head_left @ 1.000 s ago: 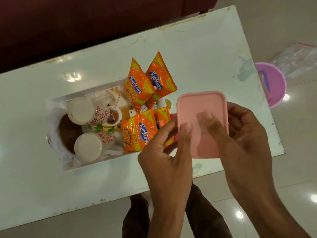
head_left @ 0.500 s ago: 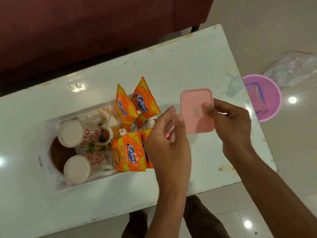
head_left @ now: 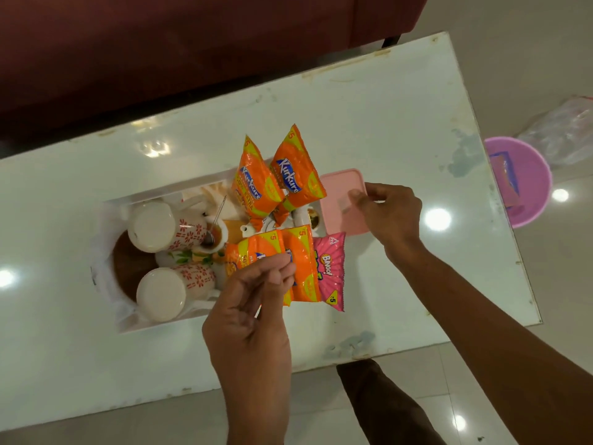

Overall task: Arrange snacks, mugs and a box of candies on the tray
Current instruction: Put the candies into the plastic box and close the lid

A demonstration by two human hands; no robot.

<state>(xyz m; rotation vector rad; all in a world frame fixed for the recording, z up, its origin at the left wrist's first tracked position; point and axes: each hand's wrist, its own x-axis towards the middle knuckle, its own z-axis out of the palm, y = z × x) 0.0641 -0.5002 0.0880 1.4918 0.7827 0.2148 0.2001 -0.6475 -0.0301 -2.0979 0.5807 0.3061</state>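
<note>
Right hand (head_left: pixel 390 216) pinches the pink candy box (head_left: pixel 340 200) by its right edge, at the right end of the tray (head_left: pixel 160 195), just beside 2 propped orange snack packs (head_left: pixel 288 178). The box looks light and rigid: smooth pink plastic, rounded corners, probably slippery, so grip across the rim. Left hand (head_left: pixel 253 303) hovers over the lying orange packs (head_left: pixel 305 261), fingers loosely curled, holding nothing.

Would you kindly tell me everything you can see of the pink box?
The pink box is flat, rectangular, round-cornered, plastic by its look, with a pale patch on top. It lies level by the tray's right end, beside an orange snack packet; the right hand pinches its right edge.
</note>
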